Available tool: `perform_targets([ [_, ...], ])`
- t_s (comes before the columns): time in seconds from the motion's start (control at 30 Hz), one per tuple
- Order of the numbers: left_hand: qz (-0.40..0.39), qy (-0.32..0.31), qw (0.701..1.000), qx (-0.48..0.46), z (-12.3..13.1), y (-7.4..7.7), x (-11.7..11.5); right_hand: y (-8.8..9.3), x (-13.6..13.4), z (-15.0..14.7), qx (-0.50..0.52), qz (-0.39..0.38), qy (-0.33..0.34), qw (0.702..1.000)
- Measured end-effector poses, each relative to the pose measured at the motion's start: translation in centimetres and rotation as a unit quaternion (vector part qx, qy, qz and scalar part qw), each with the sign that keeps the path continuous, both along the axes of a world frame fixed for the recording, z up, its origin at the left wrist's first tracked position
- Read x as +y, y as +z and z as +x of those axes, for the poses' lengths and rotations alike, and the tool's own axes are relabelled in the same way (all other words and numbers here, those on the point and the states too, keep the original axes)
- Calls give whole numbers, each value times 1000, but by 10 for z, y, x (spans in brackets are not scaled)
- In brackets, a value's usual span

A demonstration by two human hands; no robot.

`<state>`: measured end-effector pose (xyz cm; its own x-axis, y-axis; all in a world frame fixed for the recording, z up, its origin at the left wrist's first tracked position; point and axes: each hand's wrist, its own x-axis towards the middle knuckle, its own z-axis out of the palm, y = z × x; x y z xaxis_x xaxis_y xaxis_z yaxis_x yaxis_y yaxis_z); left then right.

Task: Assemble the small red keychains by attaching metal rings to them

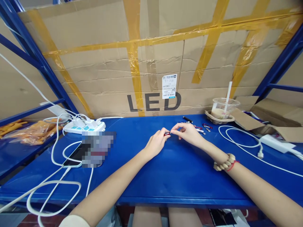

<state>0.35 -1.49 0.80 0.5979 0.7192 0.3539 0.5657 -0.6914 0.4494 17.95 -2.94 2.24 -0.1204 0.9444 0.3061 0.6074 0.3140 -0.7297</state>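
My left hand (156,141) pinches a small red object with a shiny metal part (167,134) just above the blue tabletop (151,176). What kind of thing it is, I cannot make out. Close beside it, my right hand (188,134) has thumb and forefinger pressed together at the object's right end, on something too small to name. Behind the right hand lie several small red, blue and silver pieces (200,130), partly hidden by it, along with a black stick-like piece (187,119).
At the left are a white power strip (93,126) with plugs, a phone (75,156) and looping white cables (54,183). A lidded cup with a straw (221,108), a white adapter (276,143) and an opened carton (274,115) occupy the right. A large taped cardboard box (101,78) stands behind.
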Motion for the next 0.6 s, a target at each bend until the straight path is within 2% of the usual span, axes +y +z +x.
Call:
perform_targets([
  [0.07, 9, -4, 1000, 5, 0, 0, 1, 1, 0, 5, -95, 46, -34, 994],
  [0.13, 22, -9, 1000, 9, 1, -1, 3, 2, -1, 9, -197, 98, -61, 974],
  [0.23, 38, -17, 999, 23, 2, -3, 4, 3, -2, 12, -281, 121, -61, 950],
  [0.6, 50, -8, 996, 67, 3, -4, 6, 5, -6, 5, -319, 70, -36, 944],
])
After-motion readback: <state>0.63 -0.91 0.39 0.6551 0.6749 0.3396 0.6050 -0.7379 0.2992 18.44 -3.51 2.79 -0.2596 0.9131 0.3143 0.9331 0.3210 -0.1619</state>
